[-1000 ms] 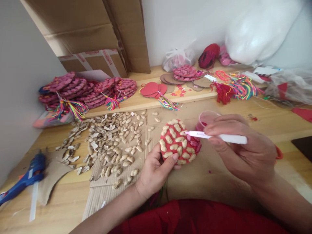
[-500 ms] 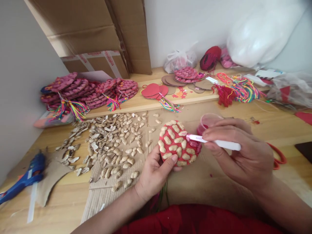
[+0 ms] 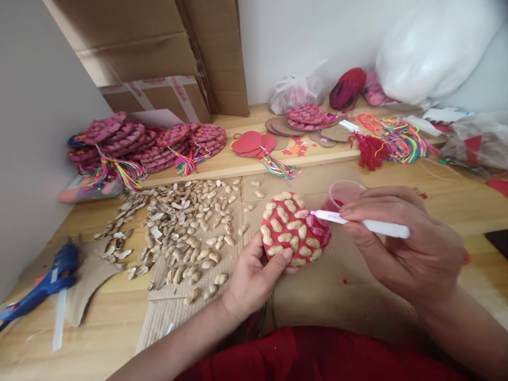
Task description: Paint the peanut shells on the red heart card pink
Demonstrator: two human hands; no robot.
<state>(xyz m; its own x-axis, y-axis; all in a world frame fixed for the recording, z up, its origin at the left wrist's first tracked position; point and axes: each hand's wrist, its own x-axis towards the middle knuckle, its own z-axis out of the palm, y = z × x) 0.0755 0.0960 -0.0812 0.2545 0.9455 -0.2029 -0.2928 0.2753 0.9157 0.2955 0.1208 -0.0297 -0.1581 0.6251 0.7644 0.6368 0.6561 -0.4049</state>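
My left hand (image 3: 264, 272) grips the lower left edge of a round red disc (image 3: 273, 222) covered with peanut shells, its thumb on top. Several shells at the disc's right side are coloured magenta (image 3: 318, 231); the others are plain tan. My right hand (image 3: 400, 243) is closed around a white pen-like brush (image 3: 369, 224), whose pink tip meets a shell near the disc's upper right edge. Behind the brush stands a clear plastic cup (image 3: 344, 191) with dark pink liquid, partly hidden by my right fingers.
Loose peanut shells (image 3: 190, 222) spread over cardboard at left, beside a blue glue gun (image 3: 59, 275). Along the back shelf lie stacked pink discs (image 3: 107, 137) with tassels, red discs (image 3: 252, 144), colourful tassels (image 3: 400, 140), yarn (image 3: 347, 89) and plastic bags (image 3: 296, 92).
The brush tip stays at the shell by the disc's upper right edge, and the brush now lies somewhat flatter. The whole view has shifted slightly. Both hands keep their hold.
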